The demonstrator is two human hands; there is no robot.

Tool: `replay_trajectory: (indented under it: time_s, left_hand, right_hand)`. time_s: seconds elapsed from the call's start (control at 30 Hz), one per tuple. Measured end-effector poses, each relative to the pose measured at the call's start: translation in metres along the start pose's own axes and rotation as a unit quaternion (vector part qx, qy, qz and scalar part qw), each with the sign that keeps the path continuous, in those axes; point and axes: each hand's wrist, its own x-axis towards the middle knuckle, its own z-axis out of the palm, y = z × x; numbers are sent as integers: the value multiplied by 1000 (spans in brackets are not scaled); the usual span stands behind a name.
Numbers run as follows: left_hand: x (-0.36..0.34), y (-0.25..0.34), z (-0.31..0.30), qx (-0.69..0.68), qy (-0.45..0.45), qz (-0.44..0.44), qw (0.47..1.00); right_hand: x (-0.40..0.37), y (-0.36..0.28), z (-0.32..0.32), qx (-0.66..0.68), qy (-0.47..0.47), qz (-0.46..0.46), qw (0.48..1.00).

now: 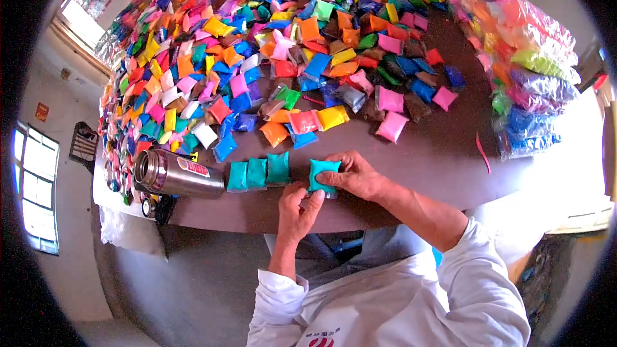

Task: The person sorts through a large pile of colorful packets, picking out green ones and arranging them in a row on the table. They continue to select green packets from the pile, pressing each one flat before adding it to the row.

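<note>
My right hand [353,177] pinches a small teal packet [323,173] near the table's front edge, thumb pressed on its face and fingers at its right side. My left hand [297,211] is just below and to the left, its fingers loosely curled and its thumb standing apart, with the thumb tip right at the packet's lower edge. To the left of both hands, three similar teal packets [257,172] lie side by side in a row, slightly overlapping.
A steel flask [180,175] lies on its side left of the row, its mouth facing left. A large heap of multicoloured packets [270,38] covers the far and left table. Larger clear bags [536,83] of coloured packets stack at right. A red strip [483,154] lies near them.
</note>
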Motion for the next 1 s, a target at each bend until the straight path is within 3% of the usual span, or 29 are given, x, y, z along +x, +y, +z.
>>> replay_trajectory:
  time_s: [0.23, 0.3, 0.43, 0.53, 0.73, 0.8, 1.0]
  left_hand:
    - [1, -1, -2, -42, 8, 12, 999]
    - [2, -3, 0, -73, 24, 5, 997]
    - [1, -7, -1, -86, 22, 7, 996]
    - [1, -7, -1, -57, 6, 18, 998]
    - [1, -9, -1, -87, 22, 6, 996]
    - [2, -5, -1, -108, 33, 13, 993]
    - [2, 1, -4, -82, 4, -5, 997]
  right_hand:
    - [1, -4, 1, 17, 7, 37, 999]
    - [2, -7, 0, -12, -39, 0, 999]
    - [0, -18, 2, -58, -54, 11, 997]
    - [-1, -16, -1, -93, -41, 64, 993]
    - [2, -7, 0, -63, -57, 73, 994]
    - [1, -7, 6, 22, 5, 64, 998]
    - [1, 2, 3, 35, 7, 13, 999]
